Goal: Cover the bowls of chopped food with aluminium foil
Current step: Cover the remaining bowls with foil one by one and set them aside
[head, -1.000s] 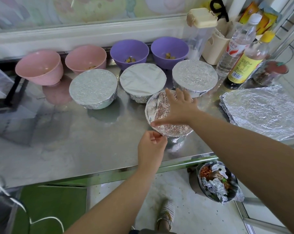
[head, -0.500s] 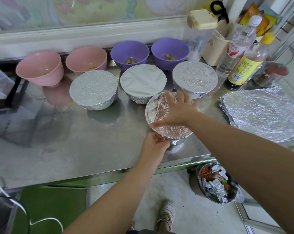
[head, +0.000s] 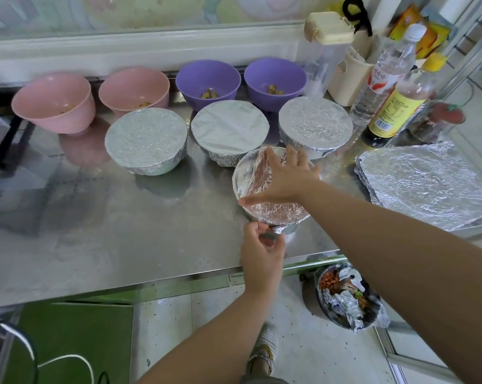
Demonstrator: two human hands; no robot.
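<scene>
A foil-covered bowl (head: 278, 212) stands near the steel counter's front edge. My right hand (head: 284, 178) lies flat on its foil top, fingers spread. Below it, my left hand (head: 262, 245) pinches the foil edge at the bowl's near side. Three other foil-covered bowls (head: 147, 139) (head: 230, 128) (head: 316, 124) stand in a row behind. Further back stand two pink bowls (head: 54, 103) (head: 134, 90) and two purple bowls (head: 208, 84) (head: 275, 81), all uncovered, with bits of chopped food inside.
A stack of foil sheets (head: 428, 181) lies at the counter's right. Bottles (head: 383, 76) (head: 400, 103), a cream jug (head: 347, 76) and a clear dispenser (head: 322, 45) crowd the back right corner. A bin with foil scraps (head: 347, 297) sits on the floor below.
My left hand has moved up to the bowl's near edge and taken hold of the foil there. My right hand stays flat on the top.
</scene>
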